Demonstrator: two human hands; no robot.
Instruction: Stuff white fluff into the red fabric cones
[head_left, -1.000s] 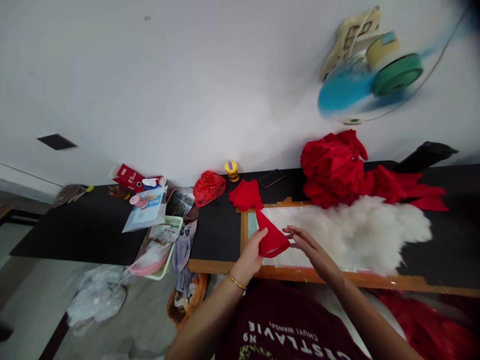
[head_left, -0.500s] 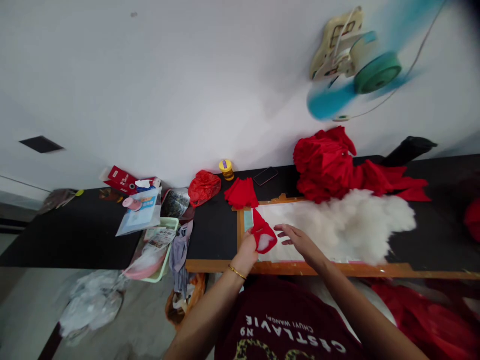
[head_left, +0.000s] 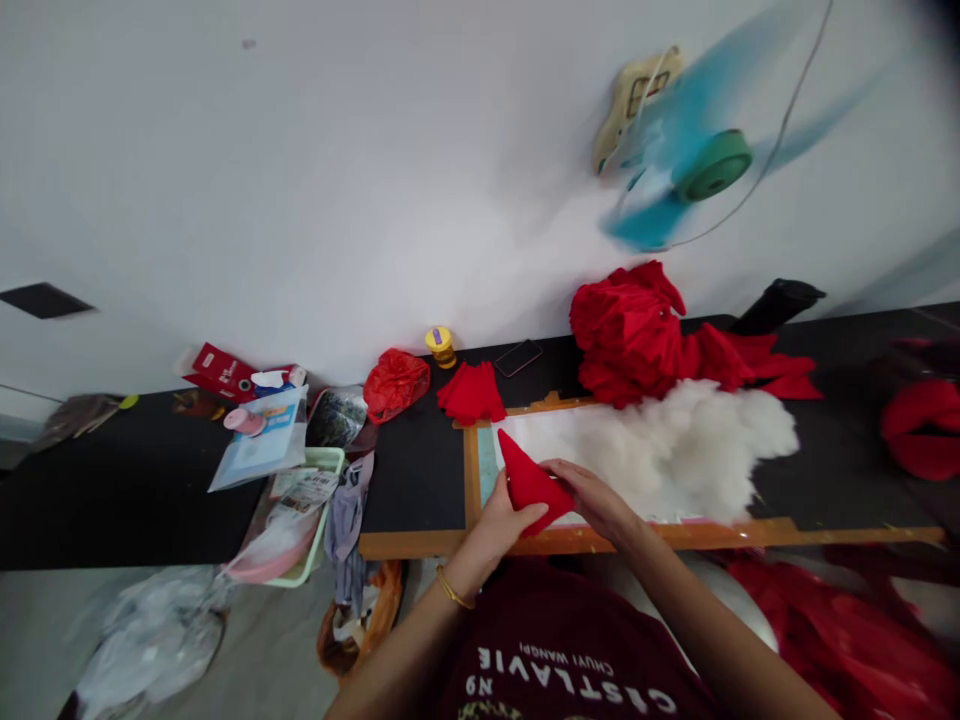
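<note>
Both hands are around a red cone-shaped cloth piece [head_left: 529, 482] just above the table's front edge, its point facing away from me. My left hand [head_left: 496, 527] grips its left and near side, thumb laid across the cloth. On the right side, my right hand [head_left: 598, 497] has its fingers closed against the piece. The open end of the cone is out of sight. White fluffy stuffing [head_left: 701, 440] lies in a heap to the right of my hands. Beyond the cone is a small stack of flat red cloth pieces [head_left: 472, 392].
A big red cloth pile [head_left: 630, 335] sits behind the stuffing. Toward the wall are a phone [head_left: 518, 358], a yellow-lidded jar [head_left: 441, 347] and a red plastic bag [head_left: 397, 385]. A pale green basket [head_left: 337, 460] hangs past the table edge. A blue fan [head_left: 712, 165] spins on the wall.
My right hand, open and apart before, has come onto the cone's right side. The cone has turned, so its stuffing-filled opening no longer shows. The whole view has shifted slightly.
</note>
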